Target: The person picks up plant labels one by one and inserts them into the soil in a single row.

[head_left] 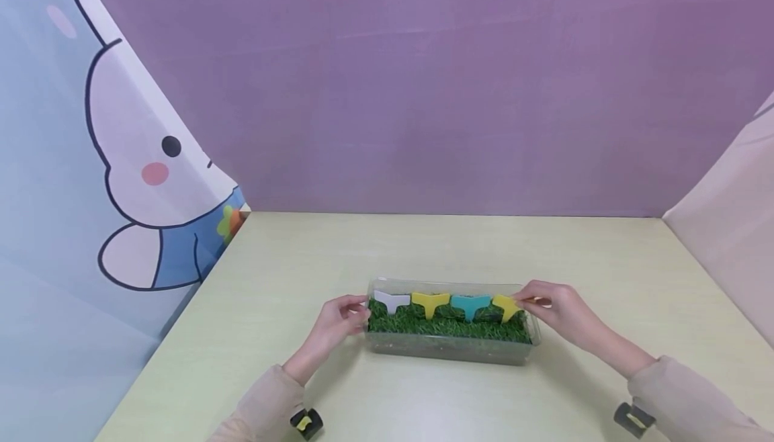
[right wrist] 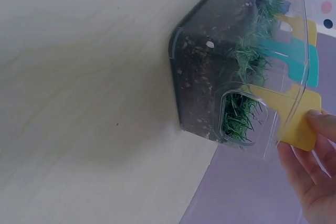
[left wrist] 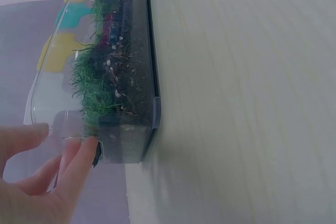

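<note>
Now | left hand (head_left: 340, 322) fingers touch clear plastic box (head_left: 450, 350) end | right hand (head_left: 559, 311) pinches flat yellow T-tag (head_left: 505, 305) | grassy turf (head_left: 447, 325)

No writing, number or brand can be read anywhere. The white, yellow and teal plant tags (head_left: 450, 305) standing in the clear box (head_left: 450, 351) are blank, and the curtain (head_left: 91, 180) left of the box carries only a cartoon figure.

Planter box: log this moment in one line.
left hand touches planter box end | right hand pinches yellow tag
</note>
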{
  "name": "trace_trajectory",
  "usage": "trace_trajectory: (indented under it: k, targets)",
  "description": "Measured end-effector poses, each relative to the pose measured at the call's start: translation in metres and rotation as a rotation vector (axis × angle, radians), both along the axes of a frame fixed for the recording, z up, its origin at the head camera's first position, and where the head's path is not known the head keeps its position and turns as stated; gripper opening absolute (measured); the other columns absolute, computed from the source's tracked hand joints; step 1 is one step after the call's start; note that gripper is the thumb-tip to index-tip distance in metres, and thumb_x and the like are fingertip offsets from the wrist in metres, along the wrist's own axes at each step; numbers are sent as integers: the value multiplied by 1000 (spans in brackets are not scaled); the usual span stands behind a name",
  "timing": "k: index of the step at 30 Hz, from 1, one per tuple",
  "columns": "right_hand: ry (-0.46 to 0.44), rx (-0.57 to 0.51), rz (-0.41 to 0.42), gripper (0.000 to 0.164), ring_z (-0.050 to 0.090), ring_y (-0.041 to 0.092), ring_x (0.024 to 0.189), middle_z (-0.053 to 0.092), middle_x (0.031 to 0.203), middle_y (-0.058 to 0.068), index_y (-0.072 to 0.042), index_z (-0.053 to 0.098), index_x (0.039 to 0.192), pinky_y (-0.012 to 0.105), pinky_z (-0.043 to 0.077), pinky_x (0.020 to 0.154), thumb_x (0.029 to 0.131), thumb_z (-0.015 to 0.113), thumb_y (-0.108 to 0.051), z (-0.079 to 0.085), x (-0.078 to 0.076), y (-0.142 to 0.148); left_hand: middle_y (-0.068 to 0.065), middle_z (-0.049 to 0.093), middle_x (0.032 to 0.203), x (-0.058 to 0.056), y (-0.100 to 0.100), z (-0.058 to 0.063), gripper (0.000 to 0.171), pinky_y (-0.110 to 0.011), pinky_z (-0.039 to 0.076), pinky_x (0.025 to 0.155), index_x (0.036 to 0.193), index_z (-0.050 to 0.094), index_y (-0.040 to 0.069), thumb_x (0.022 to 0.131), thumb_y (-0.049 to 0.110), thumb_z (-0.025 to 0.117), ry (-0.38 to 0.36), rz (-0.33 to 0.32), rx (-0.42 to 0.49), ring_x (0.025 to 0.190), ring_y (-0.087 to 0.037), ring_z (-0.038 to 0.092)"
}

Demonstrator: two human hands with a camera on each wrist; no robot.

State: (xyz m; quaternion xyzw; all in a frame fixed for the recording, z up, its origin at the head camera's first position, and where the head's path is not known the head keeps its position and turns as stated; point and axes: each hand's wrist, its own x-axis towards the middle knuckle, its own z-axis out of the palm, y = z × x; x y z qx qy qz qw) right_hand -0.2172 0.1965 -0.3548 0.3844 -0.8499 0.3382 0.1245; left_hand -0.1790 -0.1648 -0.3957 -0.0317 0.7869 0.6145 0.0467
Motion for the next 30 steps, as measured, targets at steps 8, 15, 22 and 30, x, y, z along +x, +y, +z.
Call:
trace_trajectory:
  k: [8, 15, 22, 30]
  targets:
    - [45, -5, -41, 29, 60, 4, 73, 66, 80, 5, -1, 66, 87, 19, 54, 63, 62, 67, 15, -3, 2, -1, -15, 59, 89, 1, -2, 0, 35, -32, 55, 66, 113, 51, -12, 81, 2, 58, 14, -18, 5, 74, -22, 59]
    - [72, 2, -73, 28, 60, 6, 73, 66, 81, 3, -3, 67, 88, 18, 53, 65, 64, 69, 10, -3, 5, -2, -13, 61, 90, 1, -6, -4, 36, -27, 55, 65, 110, 54, -10, 80, 9, 62, 64, -50, -57, 74, -19, 58]
    - [92, 19, -129, 26, 59, 6, 76, 66, 85, 1, -5, 67, 90, 9, 48, 70, 65, 71, 3, 0, 8, 0, -7, 63, 87, 1, -8, -1, 32, -24, 51, 59, 105, 60, -3, 79, 15, 65, 113, -45, -213, 73, -15, 57]
    - [128, 42, -294, 21, 58, 17, 84, 64, 91, 3, -5, 65, 95, 17, 46, 79, 75, 66, -3, -3, 10, 14, -6, 65, 83, 2, -16, 3, 19, -25, 52, 61, 96, 66, 3, 81, 14, 62, 305, 21, -485, 68, -14, 60]
